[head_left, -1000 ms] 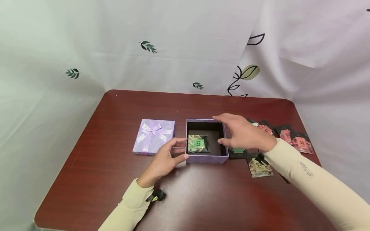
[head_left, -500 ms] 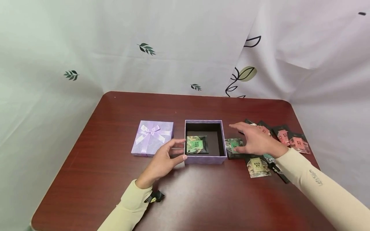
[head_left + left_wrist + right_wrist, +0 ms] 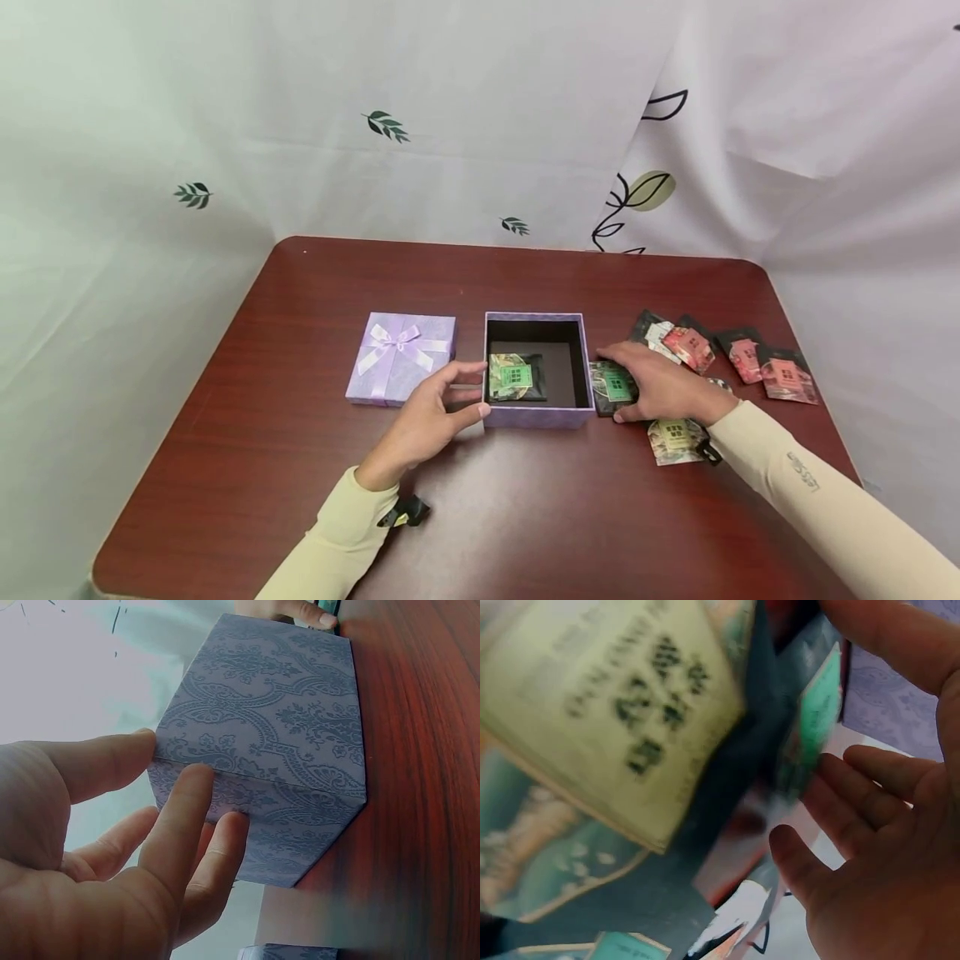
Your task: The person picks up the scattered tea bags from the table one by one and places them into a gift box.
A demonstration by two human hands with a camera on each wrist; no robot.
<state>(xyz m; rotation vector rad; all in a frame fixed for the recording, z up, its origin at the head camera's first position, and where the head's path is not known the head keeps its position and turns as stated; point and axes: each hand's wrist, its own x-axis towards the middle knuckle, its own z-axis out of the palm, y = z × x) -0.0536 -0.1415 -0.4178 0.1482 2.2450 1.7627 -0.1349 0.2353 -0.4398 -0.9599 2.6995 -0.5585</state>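
Note:
An uncovered lavender gift box point(image 3: 538, 417) stands mid-table with a green-labelled sachet point(image 3: 516, 377) lying in its left part. At the box's left front corner, my left hand point(image 3: 426, 421) touches the patterned walls with loosely extended fingers; the left wrist view shows the fingertips against the box point(image 3: 255, 712). Just right of the box lies a second green-labelled sachet point(image 3: 613, 387). My right hand point(image 3: 663, 385) spans it, fingers at its far edge and thumb at its near edge. In the right wrist view this sachet point(image 3: 819, 712) sits between thumb and fingers.
The box lid point(image 3: 399, 360), with a ribbon bow, lies left of the box. A yellow-labelled sachet point(image 3: 673, 440) is under the right wrist. Several red-labelled sachets, among them one at the far right point(image 3: 789, 377), and a white-labelled one point(image 3: 658, 332) lie beyond the right hand.
My right hand has moved from over the box's right side to the right and down onto the green-labelled sachet, its thumb and fingers closing in. The left hand stays at the box corner.

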